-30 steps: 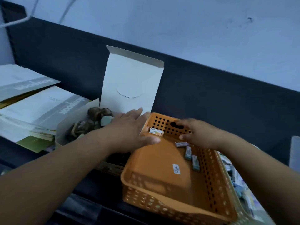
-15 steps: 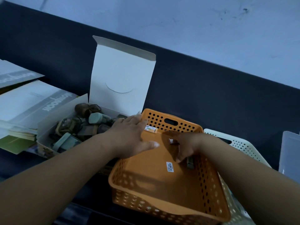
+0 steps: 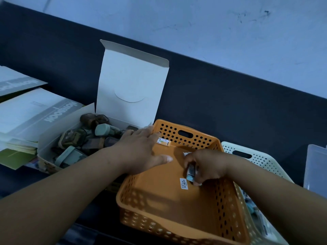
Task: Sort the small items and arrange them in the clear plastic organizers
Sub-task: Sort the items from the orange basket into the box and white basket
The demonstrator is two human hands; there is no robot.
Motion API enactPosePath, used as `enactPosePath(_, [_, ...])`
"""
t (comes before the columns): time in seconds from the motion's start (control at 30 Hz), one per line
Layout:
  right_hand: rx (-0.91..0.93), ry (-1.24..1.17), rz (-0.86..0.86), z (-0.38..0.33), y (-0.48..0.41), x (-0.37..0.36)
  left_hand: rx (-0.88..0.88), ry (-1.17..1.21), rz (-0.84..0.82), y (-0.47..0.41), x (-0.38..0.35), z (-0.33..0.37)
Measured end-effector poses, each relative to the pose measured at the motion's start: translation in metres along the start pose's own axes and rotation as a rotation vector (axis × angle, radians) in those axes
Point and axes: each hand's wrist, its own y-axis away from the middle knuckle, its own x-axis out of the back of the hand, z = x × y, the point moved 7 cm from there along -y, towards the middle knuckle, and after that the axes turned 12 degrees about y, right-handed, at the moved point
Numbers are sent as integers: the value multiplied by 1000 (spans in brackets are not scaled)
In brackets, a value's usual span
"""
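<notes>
An orange perforated basket [image 3: 159,206] sits in front of me, tilted toward me. My left hand [image 3: 141,149] lies flat over its far left rim, fingers spread, holding nothing. My right hand [image 3: 207,165] is inside the basket, fingers closed on a few small bluish packets [image 3: 191,173]. One small white labelled packet [image 3: 163,141] lies against the basket's far wall. A barcode sticker [image 3: 184,183] is on the basket floor.
An open white cardboard box [image 3: 131,82] at the left holds several small pouches and cases [image 3: 79,138]. Stacked booklets [image 3: 26,117] lie further left. A cream perforated basket [image 3: 256,156] sits under the orange one at right, a clear plastic container [image 3: 315,167] beyond it.
My right hand has moved from the basket's far wall down to its floor and gathered the loose packets into its fingers. My left hand has stayed on the rim. The camera has shifted right.
</notes>
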Motion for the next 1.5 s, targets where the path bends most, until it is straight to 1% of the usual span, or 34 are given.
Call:
enactPosePath(0.13, [79,-398,113,-2,6,12,-2,-9,6,0,-1,-1])
enactPosePath(0.27, [116,-668,324,7,31,32,6,-5,2,0,-2,-2])
enactPosePath(0.4, [62,-873,486,46,65,44,18,17,7,2,-1,-1])
enactPosePath(0.47, [-68,-912,561,77,79,38,24,21,5,3,0,2])
enactPosePath(0.53, [-245,-819,567,106,88,23,29,26,5,4,1,4])
enactPosePath(0.6, [-382,-682,491,125,91,2,29,21,8,5,3,6])
enactPosePath(0.67, [-474,-561,407,132,92,-14,25,18,12,6,4,9])
enactPosePath(0.7, [-505,-516,402,133,93,-16,24,17,12,7,5,10])
enactPosePath(0.73, [-518,-489,436,131,93,-13,21,15,14,8,5,11])
enactPosePath(0.77, [-506,-472,495,127,92,-5,18,12,16,8,5,12])
enactPosePath(0.83, [-420,-483,616,107,88,17,21,14,18,8,5,11])
enactPosePath(0.9, [-302,-475,635,81,74,35,26,20,17,7,4,8])
enactPosePath(0.93, [-248,-448,601,66,64,41,27,20,18,7,4,8])
enactPosePath(1.0, [-175,-350,475,41,38,46,28,16,23,6,3,6])
enactPosePath(1.13, [-165,11,203,20,-16,32,21,10,40,2,2,2])
enactPosePath(1.2, [-180,105,118,18,-33,20,4,9,47,2,2,2])
enactPosePath(1.3, [-197,130,94,18,-44,11,1,27,46,3,3,1])
enactPosePath(1.4, [-182,103,61,15,-49,13,3,32,56,3,3,1])
enactPosePath(1.43, [-162,71,85,11,-50,18,6,30,58,3,3,0])
enactPosePath(1.5, [-97,-13,243,-1,-52,38,14,29,62,2,2,-1])
